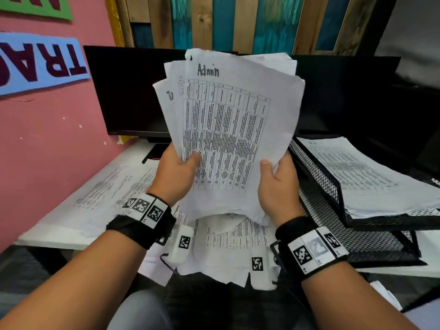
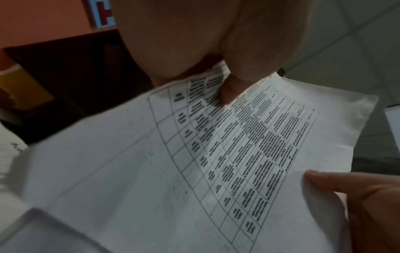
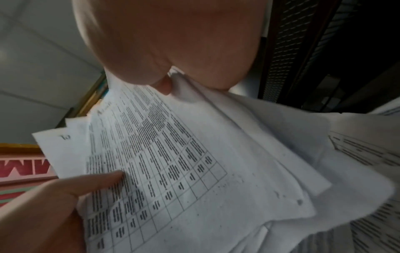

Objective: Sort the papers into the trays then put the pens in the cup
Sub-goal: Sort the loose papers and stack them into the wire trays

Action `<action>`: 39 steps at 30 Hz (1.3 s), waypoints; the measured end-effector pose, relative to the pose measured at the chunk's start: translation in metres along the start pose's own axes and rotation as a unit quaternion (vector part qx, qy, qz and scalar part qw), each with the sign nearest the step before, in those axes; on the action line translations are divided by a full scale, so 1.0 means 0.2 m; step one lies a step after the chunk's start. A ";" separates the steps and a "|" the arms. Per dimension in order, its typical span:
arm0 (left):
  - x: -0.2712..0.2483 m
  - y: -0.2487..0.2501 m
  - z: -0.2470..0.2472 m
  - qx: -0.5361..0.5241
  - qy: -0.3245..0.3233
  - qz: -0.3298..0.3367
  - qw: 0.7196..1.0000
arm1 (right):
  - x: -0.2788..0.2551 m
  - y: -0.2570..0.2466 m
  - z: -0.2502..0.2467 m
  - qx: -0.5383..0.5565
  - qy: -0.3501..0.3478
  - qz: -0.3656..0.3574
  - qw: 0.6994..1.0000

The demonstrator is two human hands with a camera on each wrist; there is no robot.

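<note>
Head cam: both hands hold the fanned stack of papers [image 1: 228, 129] upright, long axis vertical, "Admin" sheet in front. The mesh trays [image 1: 333, 186] sit just right, so the right hand [image 1: 277, 184] is nearer.

Left wrist: left hand [image 2: 194, 42] thumb pinches the sheet.

Right wrist: the right one grips the edge too.

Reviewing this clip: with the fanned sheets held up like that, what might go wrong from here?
1. The held stack is fanned and pinched only near its lower edge by the left hand and right hand; a loosened grip could let back sheets slip onto the loose papers below.
2. The mesh tray already holds papers overhanging its front; adding the "Admin" sheet might push them off.
</note>
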State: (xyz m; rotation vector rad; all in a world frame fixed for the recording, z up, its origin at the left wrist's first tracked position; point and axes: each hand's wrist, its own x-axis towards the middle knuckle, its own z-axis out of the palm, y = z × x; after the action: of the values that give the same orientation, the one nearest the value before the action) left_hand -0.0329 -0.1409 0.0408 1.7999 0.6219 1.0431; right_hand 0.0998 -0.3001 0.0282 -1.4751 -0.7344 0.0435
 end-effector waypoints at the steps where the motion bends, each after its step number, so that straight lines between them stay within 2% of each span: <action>1: 0.00 0.00 -0.01 -0.003 0.000 0.013 1.000 | 0.00 0.01 0.00 0.000 0.010 -0.003 1.000; 7: -0.03 0.00 -0.06 -0.064 -0.111 0.001 0.992 | -0.03 0.06 -0.01 -0.002 0.007 0.054 0.999; 15: 0.00 0.04 -0.10 -0.166 -0.099 -0.037 0.980 | 0.02 0.02 0.02 0.047 0.000 0.099 0.994; 18: -0.01 -0.01 -0.11 -0.144 -0.122 -0.061 0.980 | 0.02 0.06 0.03 0.062 -0.010 0.128 0.990; 22: -0.07 -0.12 -0.10 -0.085 -0.162 -0.125 0.975 | -0.01 0.14 0.04 0.081 -0.013 0.191 0.978; 26: -0.13 -0.15 -0.03 -0.056 -0.129 -0.159 0.977 | -0.05 0.18 0.04 0.103 0.003 0.233 0.967; 30: -0.13 -0.12 0.00 -0.009 -0.080 -0.172 0.982 | -0.03 0.14 0.06 0.091 -0.008 0.228 0.969; 34: -0.05 -0.15 -0.01 -0.069 -0.019 -0.145 0.987 | 0.01 0.14 0.05 0.065 -0.014 0.249 0.966; 36: -0.02 -0.15 -0.02 -0.115 0.021 -0.146 0.982 | 0.01 0.17 0.02 0.112 -0.009 0.303 0.946; 39: -0.02 -0.15 0.01 -0.173 0.056 -0.145 0.973 | -0.02 0.17 -0.02 0.229 -0.033 0.380 0.896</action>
State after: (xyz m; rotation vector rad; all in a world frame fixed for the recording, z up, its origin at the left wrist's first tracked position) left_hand -0.0326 -0.1306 0.0118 1.3111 0.6981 0.9869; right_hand 0.1125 -0.2999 -0.0042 -1.2212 -0.1341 0.8157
